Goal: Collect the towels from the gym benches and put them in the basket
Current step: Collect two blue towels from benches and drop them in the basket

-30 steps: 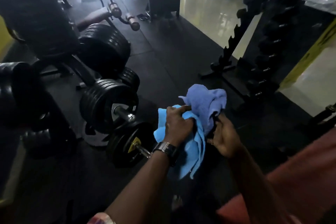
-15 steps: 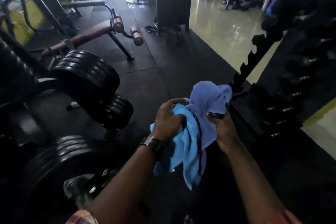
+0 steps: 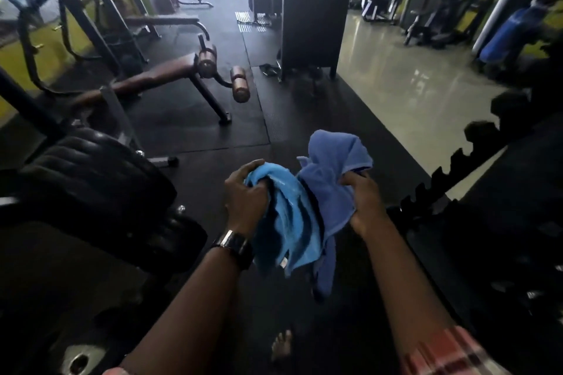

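Note:
Two towels hang bunched together in front of me at waist height. My left hand [image 3: 245,196], with a watch on its wrist, grips the light blue towel [image 3: 291,222]. My right hand [image 3: 364,199] grips the lavender-blue towel [image 3: 330,173], whose top stands up above both hands. The two towels touch and overlap in the middle, their ends dangling toward the floor. A brown padded bench [image 3: 158,74] stands ahead on the left with nothing lying on it. No basket is in view.
Stacked black weight plates [image 3: 91,173] crowd the left side close to me. A black notched rack [image 3: 451,170] runs along the right. A dark cabinet-like machine [image 3: 310,9] stands ahead at centre. Black rubber matting leads forward, pale tiled floor [image 3: 405,88] to the right. My bare foot [image 3: 281,347] shows below.
The view has swung up and forward, bringing the brown bench and the far gym into sight. The dumbbell dropped out of view. My hands have drawn slightly apart, each still holding its towel.

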{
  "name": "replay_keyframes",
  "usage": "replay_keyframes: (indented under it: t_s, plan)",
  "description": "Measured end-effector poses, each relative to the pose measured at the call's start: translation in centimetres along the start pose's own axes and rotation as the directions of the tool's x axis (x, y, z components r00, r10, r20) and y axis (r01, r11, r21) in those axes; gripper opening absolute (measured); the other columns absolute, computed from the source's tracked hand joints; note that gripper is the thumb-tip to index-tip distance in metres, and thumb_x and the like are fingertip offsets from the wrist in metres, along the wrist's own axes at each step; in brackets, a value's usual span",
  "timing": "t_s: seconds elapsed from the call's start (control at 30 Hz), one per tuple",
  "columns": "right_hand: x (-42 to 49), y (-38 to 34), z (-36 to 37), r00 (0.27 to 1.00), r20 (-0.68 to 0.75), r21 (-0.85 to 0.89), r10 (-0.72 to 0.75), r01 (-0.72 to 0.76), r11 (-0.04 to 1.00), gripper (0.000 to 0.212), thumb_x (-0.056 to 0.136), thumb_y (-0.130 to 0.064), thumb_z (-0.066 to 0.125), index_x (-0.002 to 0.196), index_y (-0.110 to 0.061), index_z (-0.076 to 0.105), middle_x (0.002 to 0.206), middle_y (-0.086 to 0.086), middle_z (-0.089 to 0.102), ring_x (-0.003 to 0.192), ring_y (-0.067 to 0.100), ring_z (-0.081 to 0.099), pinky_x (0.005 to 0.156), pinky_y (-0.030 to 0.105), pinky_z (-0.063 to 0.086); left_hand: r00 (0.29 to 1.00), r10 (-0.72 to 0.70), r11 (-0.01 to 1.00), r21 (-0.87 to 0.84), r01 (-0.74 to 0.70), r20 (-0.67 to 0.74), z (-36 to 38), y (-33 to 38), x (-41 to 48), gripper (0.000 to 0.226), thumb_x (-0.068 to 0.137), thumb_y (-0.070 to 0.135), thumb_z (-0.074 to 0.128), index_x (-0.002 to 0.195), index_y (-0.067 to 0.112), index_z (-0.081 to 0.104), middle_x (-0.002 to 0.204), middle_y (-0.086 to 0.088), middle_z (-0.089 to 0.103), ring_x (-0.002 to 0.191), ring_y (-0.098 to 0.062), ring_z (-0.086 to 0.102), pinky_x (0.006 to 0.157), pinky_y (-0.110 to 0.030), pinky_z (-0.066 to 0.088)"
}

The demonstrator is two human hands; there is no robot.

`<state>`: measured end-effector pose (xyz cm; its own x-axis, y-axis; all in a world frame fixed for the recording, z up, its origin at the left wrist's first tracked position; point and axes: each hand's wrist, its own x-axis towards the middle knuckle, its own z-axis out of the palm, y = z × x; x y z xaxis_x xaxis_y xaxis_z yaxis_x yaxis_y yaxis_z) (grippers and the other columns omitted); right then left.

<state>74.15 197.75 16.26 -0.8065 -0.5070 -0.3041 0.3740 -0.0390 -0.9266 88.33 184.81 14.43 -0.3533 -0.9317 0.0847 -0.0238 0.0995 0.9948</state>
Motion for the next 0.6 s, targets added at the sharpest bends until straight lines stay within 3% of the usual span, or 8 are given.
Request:
replay_keyframes:
  t_s: [0.2,0.3,0.37,0.47,0.6]
  plan:
    - [14.4,-6.5,3.3,0.988,0.032,-0.080,-0.150,0.152,0.985,0.015,0.092,0.006,0.048,0.088,-0.006,0.055,0.077,0.011,0.053,0.060,0.018,0.057,0.058,0.030,0.047,0.999,0.002,1.000,-0.011,-0.003,-0.042,5.9,0.7,14.6,0.033,0.073,0.005,0.063,0.094,0.026,0.077,0.091,0.008,0.077,0.087,-0.009,0.072,0.083,-0.030,0.059]
    - [21.0,-8.8,4.8,0.980,0.056,-0.124,-0.193,0.199,0.972,0.027,0.093,0.004,0.053,0.120,0.003,0.058,0.116,0.020,0.062,0.101,0.033,0.062,0.090,0.048,0.051,0.999,0.009,1.000,0.023,-0.008,-0.034,9.1,1.9,20.5,0.030,0.080,0.009,0.061,0.084,0.035,0.076,0.079,0.020,0.074,0.075,0.004,0.068,0.068,-0.012,0.052]
    - [26.0,-10.4,5.8,0.975,0.077,-0.168,-0.209,0.219,0.961,0.038,0.093,0.004,0.056,0.131,0.004,0.053,0.132,0.023,0.057,0.117,0.041,0.057,0.100,0.057,0.046,0.996,-0.059,0.997,0.049,0.063,-0.070,11.4,1.8,24.8,0.026,0.084,0.020,0.060,0.067,0.036,0.072,0.061,0.024,0.067,0.057,0.007,0.059,0.053,-0.008,0.044]
    - [33.2,-11.8,6.6,0.962,0.101,-0.213,-0.252,0.268,0.940,0.034,0.095,0.002,0.054,0.129,0.004,0.053,0.129,0.024,0.058,0.117,0.042,0.057,0.099,0.057,0.046,0.984,-0.141,0.986,0.072,0.150,-0.111,14.2,0.9,30.3,0.035,0.086,0.032,0.056,0.054,0.018,0.057,0.051,0.009,0.050,0.049,-0.008,0.044,0.048,-0.021,0.037]
    - [45.4,-14.2,8.5,0.958,0.153,-0.204,-0.241,0.269,0.941,0.025,0.097,-0.007,0.053,0.119,0.003,0.059,0.102,0.016,0.066,0.096,0.037,0.063,0.085,0.047,0.052,0.966,-0.163,0.981,0.075,0.181,-0.201,19.4,0.6,39.0,0.040,0.088,0.034,0.057,0.060,0.005,0.060,0.059,-0.002,0.055,0.058,-0.017,0.049,0.057,-0.033,0.040]
